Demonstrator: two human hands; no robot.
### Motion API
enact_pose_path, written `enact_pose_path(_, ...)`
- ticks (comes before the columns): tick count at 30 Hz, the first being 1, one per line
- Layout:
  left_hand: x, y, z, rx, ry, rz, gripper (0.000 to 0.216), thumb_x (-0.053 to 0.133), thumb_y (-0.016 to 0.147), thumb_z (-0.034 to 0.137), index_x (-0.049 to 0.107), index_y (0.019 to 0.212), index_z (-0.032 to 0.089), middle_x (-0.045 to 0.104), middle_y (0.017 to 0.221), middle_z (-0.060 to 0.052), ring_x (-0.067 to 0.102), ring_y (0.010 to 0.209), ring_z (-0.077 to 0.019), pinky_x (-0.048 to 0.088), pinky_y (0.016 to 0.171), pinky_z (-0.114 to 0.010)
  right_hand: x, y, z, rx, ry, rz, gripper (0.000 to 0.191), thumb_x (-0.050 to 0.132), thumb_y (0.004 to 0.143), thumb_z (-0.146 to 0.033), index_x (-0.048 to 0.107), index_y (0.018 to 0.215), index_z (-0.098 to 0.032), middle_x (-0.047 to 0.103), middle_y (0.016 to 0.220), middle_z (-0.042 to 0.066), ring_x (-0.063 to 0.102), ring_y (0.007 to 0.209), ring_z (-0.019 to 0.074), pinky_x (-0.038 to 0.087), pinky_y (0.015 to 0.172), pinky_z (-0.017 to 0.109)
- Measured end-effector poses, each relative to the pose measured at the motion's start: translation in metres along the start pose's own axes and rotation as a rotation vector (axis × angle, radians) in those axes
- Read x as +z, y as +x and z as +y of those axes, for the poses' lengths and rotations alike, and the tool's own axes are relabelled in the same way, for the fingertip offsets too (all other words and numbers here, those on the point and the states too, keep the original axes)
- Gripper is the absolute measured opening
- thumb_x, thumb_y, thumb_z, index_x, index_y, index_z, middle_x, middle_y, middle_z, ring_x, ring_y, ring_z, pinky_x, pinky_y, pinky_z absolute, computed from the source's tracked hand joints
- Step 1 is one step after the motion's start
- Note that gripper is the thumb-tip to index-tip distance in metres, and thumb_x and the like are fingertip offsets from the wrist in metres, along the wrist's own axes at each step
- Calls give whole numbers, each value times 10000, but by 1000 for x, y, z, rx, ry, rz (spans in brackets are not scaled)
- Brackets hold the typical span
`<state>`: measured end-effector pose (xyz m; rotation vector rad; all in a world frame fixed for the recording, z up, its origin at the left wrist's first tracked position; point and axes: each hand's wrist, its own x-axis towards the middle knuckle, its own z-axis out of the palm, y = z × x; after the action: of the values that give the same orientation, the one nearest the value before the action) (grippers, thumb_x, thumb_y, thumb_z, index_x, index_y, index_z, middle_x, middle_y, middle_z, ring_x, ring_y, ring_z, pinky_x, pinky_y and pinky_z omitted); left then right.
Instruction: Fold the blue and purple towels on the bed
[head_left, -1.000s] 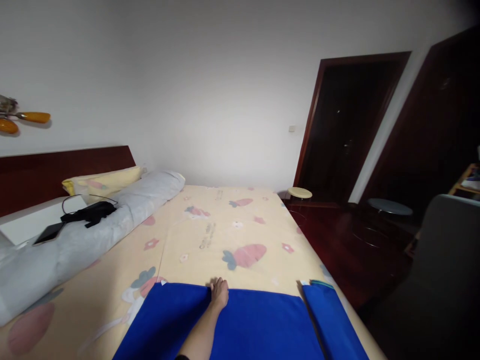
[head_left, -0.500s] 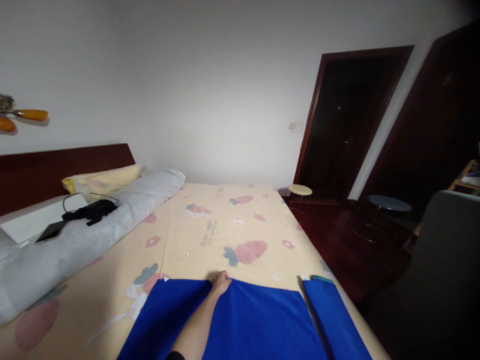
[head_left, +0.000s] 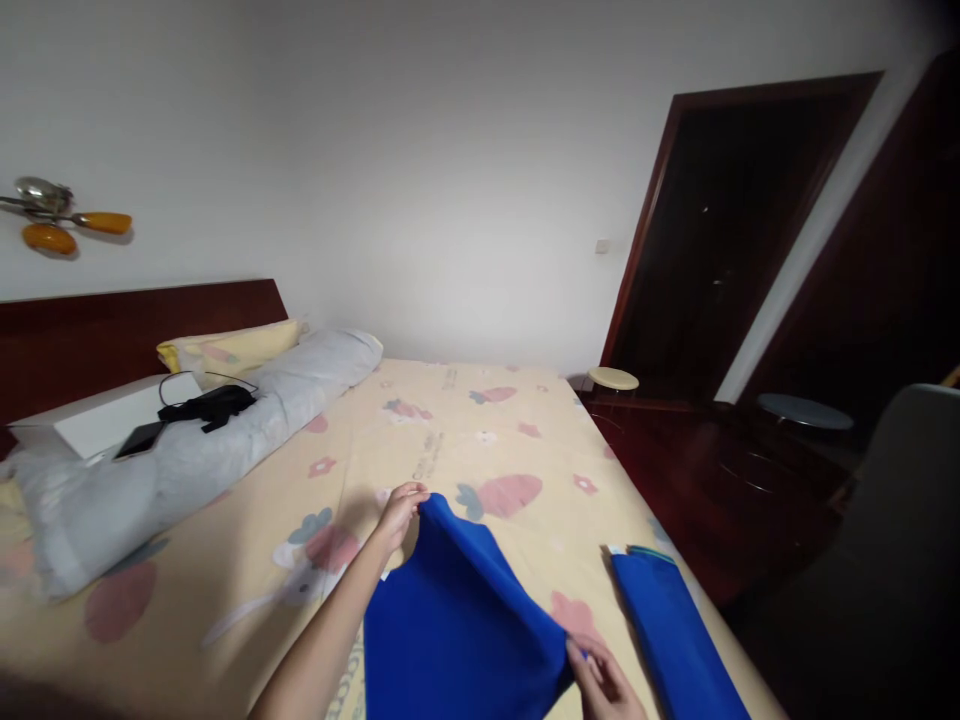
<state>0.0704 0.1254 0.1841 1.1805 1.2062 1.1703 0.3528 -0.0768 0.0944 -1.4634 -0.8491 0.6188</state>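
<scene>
A blue cloth (head_left: pixel 457 620) is partly lifted off the bed in front of me, its upper edge slanting down to the right. At its raised top, my left hand (head_left: pixel 401 515) pinches the edge between closed fingers. Lower down, my right hand (head_left: pixel 606 682) grips the cloth's right corner with thumb and fingers. A small white tag shows on the cloth's left edge, below my left hand. Just right of my right hand lies a second blue cloth (head_left: pixel 679 635), folded into a long strip with a green edge. The lower part of the held cloth runs out of view.
The bed (head_left: pixel 517 430) has a cream sheet with a strawberry print. On the left are a grey bolster (head_left: pixel 225 450), a phone (head_left: pixel 140 440), a black item (head_left: pixel 210 404) and a white box (head_left: pixel 112 415). Two round stools (head_left: pixel 613 379) and a dark chair back (head_left: pixel 911 500) stand right.
My left hand has lifted the cloth's edge up and to the left. My right hand has come into view, holding the corner. The cloth, spread flat before, now slants between both hands.
</scene>
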Motion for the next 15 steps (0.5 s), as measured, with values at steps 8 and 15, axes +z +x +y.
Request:
enact_pose_path(8, -31, -47, 80, 104, -148, -67, 397, 782, 626, 412, 587, 913, 219, 629, 705, 44, 598, 635, -120, 425, 641, -241, 2, 67, -109, 80, 215, 39, 570, 809, 532, -556, 691, 937, -173, 723, 756, 29, 670, 744, 209, 549, 664, 295)
enact_pose_path(15, -33, -62, 102, 211, -52, 107, 353, 807, 586, 413, 636, 809, 199, 634, 640, 43, 568, 582, -111, 408, 583, -234, 10, 108, -153, 208, 374, -31, 498, 881, 466, -438, 649, 820, -177, 676, 667, 10, 624, 608, 153, 537, 566, 272)
